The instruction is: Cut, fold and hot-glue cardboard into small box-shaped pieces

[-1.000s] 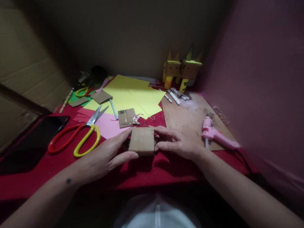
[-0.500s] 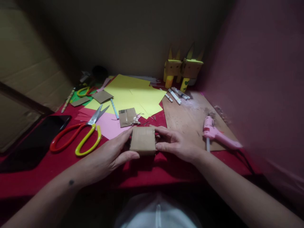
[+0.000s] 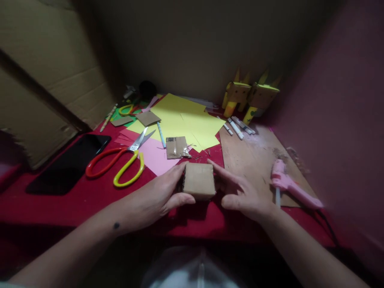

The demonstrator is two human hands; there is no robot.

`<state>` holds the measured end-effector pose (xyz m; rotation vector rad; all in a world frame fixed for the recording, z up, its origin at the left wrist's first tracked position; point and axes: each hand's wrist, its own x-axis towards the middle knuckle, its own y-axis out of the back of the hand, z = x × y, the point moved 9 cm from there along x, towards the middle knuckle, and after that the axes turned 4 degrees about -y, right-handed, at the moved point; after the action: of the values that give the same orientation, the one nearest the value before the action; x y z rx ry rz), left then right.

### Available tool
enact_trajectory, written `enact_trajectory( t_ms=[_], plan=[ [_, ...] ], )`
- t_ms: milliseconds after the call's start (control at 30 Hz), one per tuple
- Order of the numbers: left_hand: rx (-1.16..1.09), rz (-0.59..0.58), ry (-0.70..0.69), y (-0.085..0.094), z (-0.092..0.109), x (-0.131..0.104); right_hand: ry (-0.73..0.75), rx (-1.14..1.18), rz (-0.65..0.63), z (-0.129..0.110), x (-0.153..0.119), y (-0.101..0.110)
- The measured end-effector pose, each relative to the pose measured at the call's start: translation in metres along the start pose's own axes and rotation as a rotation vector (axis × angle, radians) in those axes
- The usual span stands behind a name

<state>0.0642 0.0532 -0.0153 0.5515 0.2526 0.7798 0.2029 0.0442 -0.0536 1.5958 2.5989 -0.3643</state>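
A small cardboard box (image 3: 199, 179) is at the near middle, just above the red cloth (image 3: 144, 216). My left hand (image 3: 159, 195) grips its left side, with the thumb along the near edge. On the other side my right hand (image 3: 244, 192) is spread, its index finger reaching toward the box's far right corner and its thumb apart from the box. Whether that fingertip touches the box is hard to tell. Beyond the box lies a taped cardboard piece (image 3: 177, 147).
Large scissors (image 3: 129, 164) and a black phone (image 3: 69, 164) lie left. Yellow sheets (image 3: 189, 118) and pink paper (image 3: 156, 154) are behind. A pink glue gun (image 3: 291, 184) rests on a board (image 3: 246, 156) at right, near markers (image 3: 237, 129) and two cardboard figures (image 3: 238, 94).
My right thumb has come away from the box and the right hand has opened. The left hand still grips the box. The whole view has shifted and tilted, moving the scene rightward.
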Motion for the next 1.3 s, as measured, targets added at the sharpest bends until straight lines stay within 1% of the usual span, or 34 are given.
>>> enact_trajectory(
  t_ms=[100, 167, 233, 367, 467, 633, 767, 833, 900, 933, 1067, 1200, 1300],
  plan=[
    [-0.032, 0.020, 0.009, -0.001, 0.003, -0.001, 0.043, -0.059, 0.059, -0.005, 0.000, -0.002],
    [-0.051, 0.015, 0.009, -0.001, 0.005, -0.003, 0.074, -0.068, 0.070, -0.008, -0.001, -0.003],
    [-0.065, -0.021, -0.007, 0.000, 0.005, -0.005, 0.075, -0.071, 0.060, -0.008, -0.003, -0.003],
    [-0.127, -0.145, -0.090, 0.000, 0.004, -0.009, 0.048, -0.051, 0.029, -0.004, -0.009, 0.001],
    [-0.205, -0.172, -0.085, 0.000, 0.000, -0.008, 0.030, -0.051, 0.029, 0.000, -0.012, 0.005],
    [-0.238, -0.114, -0.025, 0.000, -0.003, -0.004, 0.026, -0.067, 0.029, 0.003, -0.012, 0.007],
    [-0.296, -0.112, -0.067, -0.006, -0.002, -0.005, 0.017, -0.098, 0.058, 0.003, -0.012, 0.009],
    [-0.252, -0.078, -0.092, -0.006, -0.003, -0.007, 0.011, -0.103, 0.065, 0.002, -0.013, 0.009],
    [-0.152, -0.017, -0.118, -0.004, -0.003, -0.010, 0.009, -0.096, 0.067, 0.001, -0.013, 0.010],
    [-0.109, -0.005, -0.132, -0.004, -0.001, -0.011, 0.007, -0.092, 0.068, 0.001, -0.013, 0.009],
    [-0.048, -0.059, -0.175, -0.008, 0.003, -0.014, -0.012, -0.083, 0.071, 0.002, -0.014, 0.010],
    [-0.055, -0.056, -0.197, -0.006, 0.003, -0.012, -0.007, -0.099, 0.085, 0.004, -0.014, 0.012],
    [-0.044, -0.050, -0.150, -0.007, 0.004, -0.009, 0.003, -0.110, 0.085, 0.004, -0.014, 0.011]
  ],
)
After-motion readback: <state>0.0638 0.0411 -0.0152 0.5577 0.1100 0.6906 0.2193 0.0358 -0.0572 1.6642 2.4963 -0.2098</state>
